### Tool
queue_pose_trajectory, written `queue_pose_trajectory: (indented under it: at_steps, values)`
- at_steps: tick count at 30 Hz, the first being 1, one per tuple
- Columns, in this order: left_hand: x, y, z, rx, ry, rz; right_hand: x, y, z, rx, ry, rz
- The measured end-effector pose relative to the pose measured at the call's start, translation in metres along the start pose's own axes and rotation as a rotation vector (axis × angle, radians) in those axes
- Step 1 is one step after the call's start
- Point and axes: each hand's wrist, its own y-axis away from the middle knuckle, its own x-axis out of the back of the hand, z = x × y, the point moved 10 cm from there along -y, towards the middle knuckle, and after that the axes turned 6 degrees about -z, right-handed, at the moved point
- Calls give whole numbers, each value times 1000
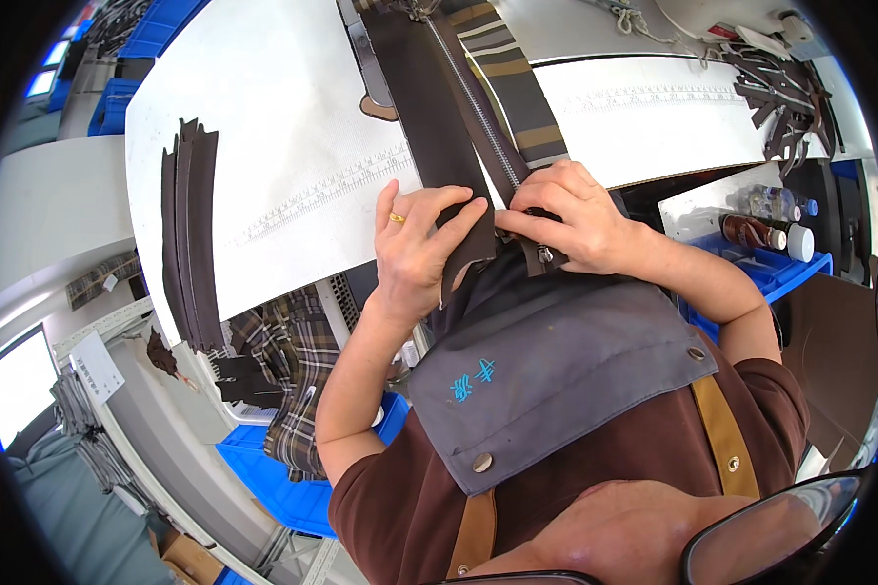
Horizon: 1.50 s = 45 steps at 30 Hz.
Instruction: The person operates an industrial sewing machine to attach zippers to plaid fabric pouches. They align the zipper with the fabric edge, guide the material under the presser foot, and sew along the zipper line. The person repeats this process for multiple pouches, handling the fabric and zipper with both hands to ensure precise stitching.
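Note:
A dark brown fabric strip (424,117) runs down from the sewing machine's metal foot (418,10) at the top edge. My left hand (415,244) pinches its near end between thumb and fingers. Beside it on the right lies a zipper (480,109) with silver metal teeth on dark tape. My right hand (580,219) has closed on the zipper's near end, where a metal slider (544,254) hangs below the fingers. Striped fabric (522,88) in brown, grey and white lies along the zipper's right side.
More dark zippers (190,224) lie on the white table (293,127) at left. A bundle of dark strips (780,97) sits far right. Plaid fabric (302,380) hangs over a blue bin (273,473). Bottles (751,232) stand in a blue tray (795,278) at right.

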Motion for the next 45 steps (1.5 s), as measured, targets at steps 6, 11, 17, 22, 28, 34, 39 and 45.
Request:
queue_pose_trajectory:
  at_steps: [6,11,17,22,28,34,39,45]
  values:
    - [-3,8,2,-51,-82,-12,15,8,-13,47,40,145]
    - [2,9,-1,-49,3,9,6,4,-18,18,48,105]
    - [1,8,-4,-35,29,-11,8,0,-20,27,60,108]
    - [-1,9,-4,-35,6,-2,2,-3,-25,39,66,116]
    - [-6,7,-5,-6,38,-42,-3,-2,-26,55,52,72]
    - [-7,6,-2,3,-2,-140,9,-4,-7,14,-32,-5]
    - [-10,8,-3,-19,-33,-203,-1,-11,6,-67,105,-115]
    - [10,-27,-26,53,163,-508,2,-14,3,-35,104,-123]
